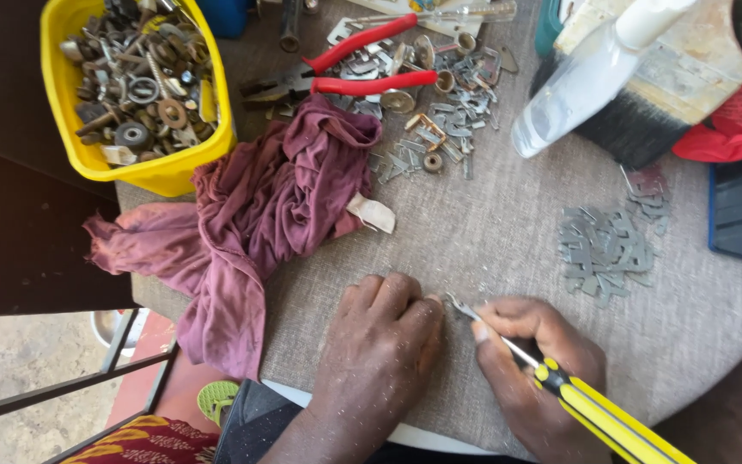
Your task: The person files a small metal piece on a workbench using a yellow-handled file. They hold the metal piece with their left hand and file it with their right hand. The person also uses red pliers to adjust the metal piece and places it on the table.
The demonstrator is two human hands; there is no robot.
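- Gripping a yellow-handled screwdriver (pixel 560 382), right hand (pixel 530 361) at near right, tip on a small metal piece (pixel 457 303).
- Left hand (pixel 384 344) pressed knuckles-down beside it; cannot tell its grasp.
- Maroon cloth (pixel 259 215), left; yellow tub (pixel 152 167) of hardware, far left; red pliers (pixel 354 73), far.

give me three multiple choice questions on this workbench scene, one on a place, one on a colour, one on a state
1. Where is the yellow tub of bolts and washers?
A. far left of the table
B. beside the dark phone
C. under the cloth

2. What colour are the pliers' handles?
A. blue
B. red
C. green

3. What is the right hand doing?
A. resting open
B. holding a screwdriver
C. gripping the brush

Answers:
1 A: the yellow tub sits at the table's far left corner.
2 B: the pliers have red handles.
3 B: the right hand grips the yellow-and-black screwdriver, its tip on a small metal piece beside the left hand.
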